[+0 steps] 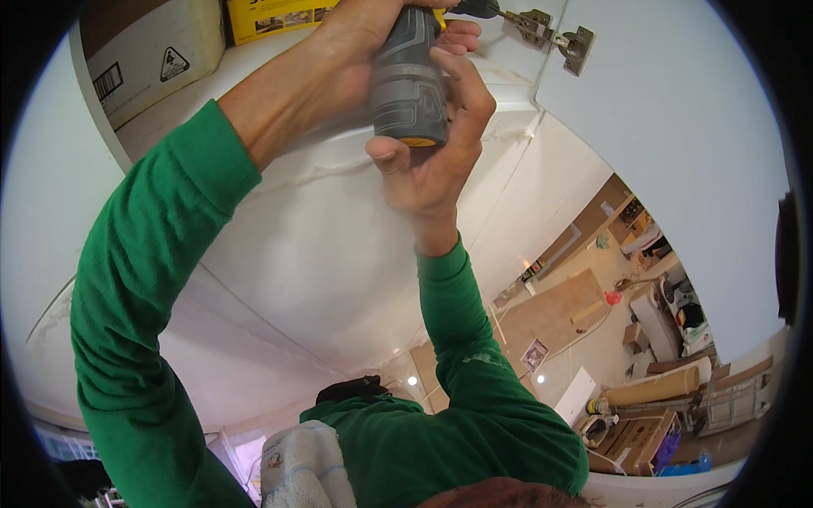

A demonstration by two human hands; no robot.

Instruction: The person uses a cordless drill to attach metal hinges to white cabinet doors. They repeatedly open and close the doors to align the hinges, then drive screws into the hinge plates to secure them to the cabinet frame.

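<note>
Head camera view: a broad white cabinet surface (288, 254) spreads across the middle, bent by the wide lens. Over it come the arms of a person in a green long-sleeved top (449, 449), both raised toward the upper edge. At right hangs a white cabinet door (677, 152), standing open. Between door and person, a cluttered room shows beyond, with a flat brown sheet (550, 313) among its scattered materials. A white carton (161, 72) sits on the cabinet shelf at upper left. At lower left, a pale cloth (305, 466) lies by the person's shoulder. Near the top centre is a dark grey power driver (411, 89) with a yellow-marked base, its shaft pointing right. The right hand (439, 169) cups the driver's lower end, thumb beside the base and fingers curled along the far side; I cannot tell how firmly it presses. The left hand (360, 25), partly cut off by the upper edge, is closed around the driver higher up. Behind it is part of a yellow box (279, 19). Smallest are two metal hinge parts (577, 49) near the door's edge; the driver's shaft reaches one, though contact is unclear.
</note>
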